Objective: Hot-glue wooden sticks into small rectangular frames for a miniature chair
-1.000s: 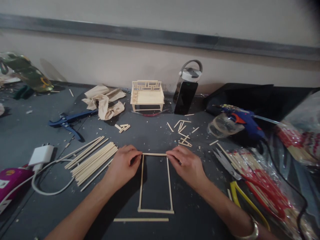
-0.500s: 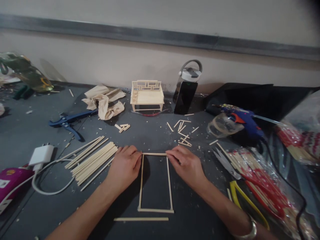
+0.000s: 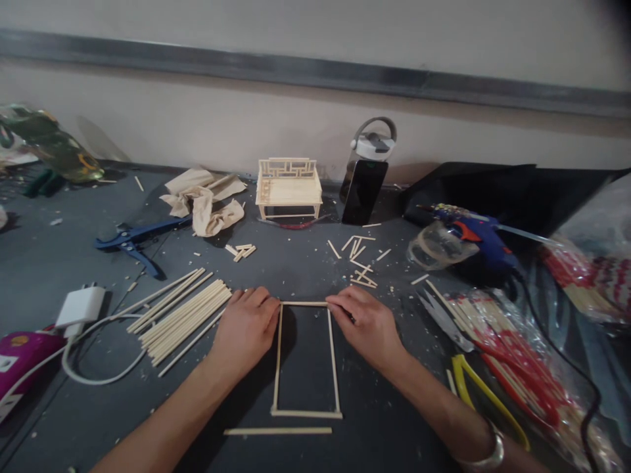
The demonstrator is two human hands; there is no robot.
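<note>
A rectangular frame of thin wooden sticks (image 3: 306, 414) lies flat on the dark table. My left hand (image 3: 250, 322) pinches its far left corner, at one end of the far stick (image 3: 303, 303). At the far right corner, the fingers of my right hand (image 3: 367, 322) close on the stick's other end. Nearer than the frame lies a loose stick (image 3: 277, 431). A pile of sticks (image 3: 185, 322) rests left of my left hand. Beyond the hands stands a small wooden model bench (image 3: 289, 190).
Blue cutter (image 3: 142, 238), crumpled paper (image 3: 211, 207) and white charger (image 3: 81, 309) are at left. A phone (image 3: 365, 192) leans on a bottle (image 3: 375, 146). Short stick pieces (image 3: 362, 276) lie midway. At right are a glue gun (image 3: 480, 236), scissors (image 3: 468, 374) and bagged sticks (image 3: 522, 355).
</note>
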